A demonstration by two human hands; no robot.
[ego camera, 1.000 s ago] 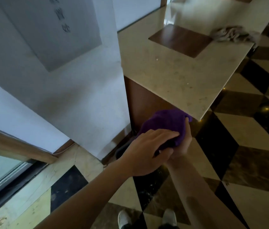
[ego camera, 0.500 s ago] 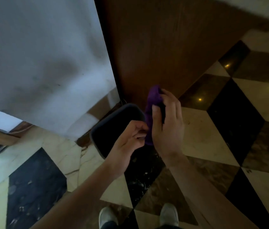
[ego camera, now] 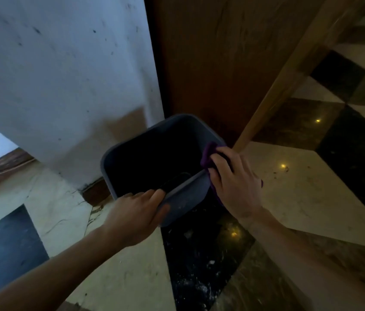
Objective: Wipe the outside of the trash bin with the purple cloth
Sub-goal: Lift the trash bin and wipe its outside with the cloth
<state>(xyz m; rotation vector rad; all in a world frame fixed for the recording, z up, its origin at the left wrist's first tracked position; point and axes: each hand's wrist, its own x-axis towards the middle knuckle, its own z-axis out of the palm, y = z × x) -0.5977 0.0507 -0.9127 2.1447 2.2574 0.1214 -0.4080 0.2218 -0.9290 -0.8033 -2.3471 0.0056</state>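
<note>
Left hand (ego camera: 135, 217) clamped over the near rim of the grey plastic trash bin (ego camera: 186, 199), centre frame, fingers (ego camera: 152, 195) curled inside, thumb on the outer wall. Right hand (ego camera: 235, 182) flat at the bin's right corner, fingers together, pressing the purple cloth (ego camera: 206, 157) against rim and side. Half a second ago: both hands fiddling with the cloth above the bin, neither touching it. Most of the cloth hidden under the palm; bin's inside too dark to read.
</note>
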